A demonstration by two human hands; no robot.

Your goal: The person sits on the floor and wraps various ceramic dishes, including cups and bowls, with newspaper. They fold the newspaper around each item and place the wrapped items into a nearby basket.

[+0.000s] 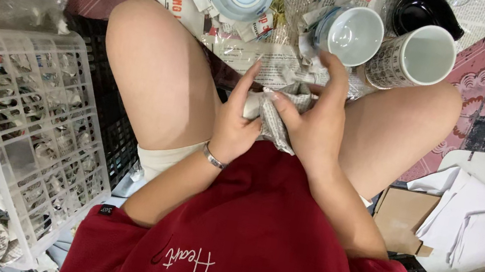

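Newspaper-wrapped bundle (pixel 277 117), crumpled, grey print, held in lap between knees.

You wear a loose dark red shirt (pixel 262 252) with white cursive stitching on the chest and a small black tag at the sleeve hem left of that stitching. Pale cream shorts (pixel 165 159) show above the shirt, and a thin silver bracelet (pixel 213 157) circles your left wrist.
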